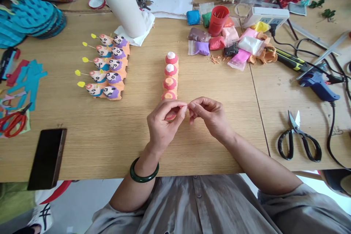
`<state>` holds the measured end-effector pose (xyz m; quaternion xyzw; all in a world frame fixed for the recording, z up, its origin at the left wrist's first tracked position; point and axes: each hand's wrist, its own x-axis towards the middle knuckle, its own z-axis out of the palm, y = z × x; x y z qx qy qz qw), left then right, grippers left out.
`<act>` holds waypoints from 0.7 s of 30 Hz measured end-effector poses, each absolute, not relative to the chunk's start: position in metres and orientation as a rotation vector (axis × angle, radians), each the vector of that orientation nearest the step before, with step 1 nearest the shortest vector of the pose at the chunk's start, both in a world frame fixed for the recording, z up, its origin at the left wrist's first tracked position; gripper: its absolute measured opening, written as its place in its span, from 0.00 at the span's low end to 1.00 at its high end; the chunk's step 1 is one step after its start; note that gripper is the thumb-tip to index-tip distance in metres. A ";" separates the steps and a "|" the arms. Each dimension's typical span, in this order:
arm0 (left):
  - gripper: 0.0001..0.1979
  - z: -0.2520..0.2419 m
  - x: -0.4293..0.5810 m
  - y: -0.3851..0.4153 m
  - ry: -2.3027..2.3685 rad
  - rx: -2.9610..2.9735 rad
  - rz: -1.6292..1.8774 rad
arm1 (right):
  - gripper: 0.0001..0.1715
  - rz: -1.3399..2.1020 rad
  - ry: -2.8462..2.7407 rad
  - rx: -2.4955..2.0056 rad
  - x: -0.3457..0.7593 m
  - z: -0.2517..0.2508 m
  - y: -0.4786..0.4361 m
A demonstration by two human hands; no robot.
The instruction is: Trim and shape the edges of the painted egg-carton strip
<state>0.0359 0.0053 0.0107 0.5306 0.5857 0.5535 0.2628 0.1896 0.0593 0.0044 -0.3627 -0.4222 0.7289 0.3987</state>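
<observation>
My left hand is closed in a pinch, thumb against fingertip, on a tiny red bit of what looks like modelling clay. The fingertips of my right hand meet it there, also pinched; whether they grip the same bit is hidden. Just beyond my hands stands an orange egg-carton strip in a single row. Its cups carry pink-red clay, and the two farthest have white clay tops. My left hand covers its near end. Several soft packets of coloured clay lie farther back on the right.
On the left stands a carton block of painted animal faces with yellow-tipped sticks. A white bottle and red cup stand behind. Black-handled scissors, a blue glue gun with cords, and a phone lie at the sides.
</observation>
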 end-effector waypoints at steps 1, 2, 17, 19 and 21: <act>0.05 0.012 0.036 0.006 1.573 1.317 1.527 | 0.21 1.800 -1.061 -0.920 0.190 0.004 0.060; 0.05 0.014 0.034 0.008 1.558 1.181 1.567 | 0.20 1.761 -1.052 -0.922 0.190 0.002 0.061; 0.14 0.020 -0.032 -0.021 1.690 0.560 1.150 | 0.29 1.738 -1.139 -1.025 0.187 -0.008 0.069; 0.18 0.021 -0.033 -0.024 1.745 0.611 1.032 | 0.29 1.730 -1.148 -1.033 0.187 -0.007 0.068; 0.22 0.024 -0.034 -0.026 1.730 0.587 0.980 | 0.30 1.741 -1.181 -1.052 0.187 -0.008 0.068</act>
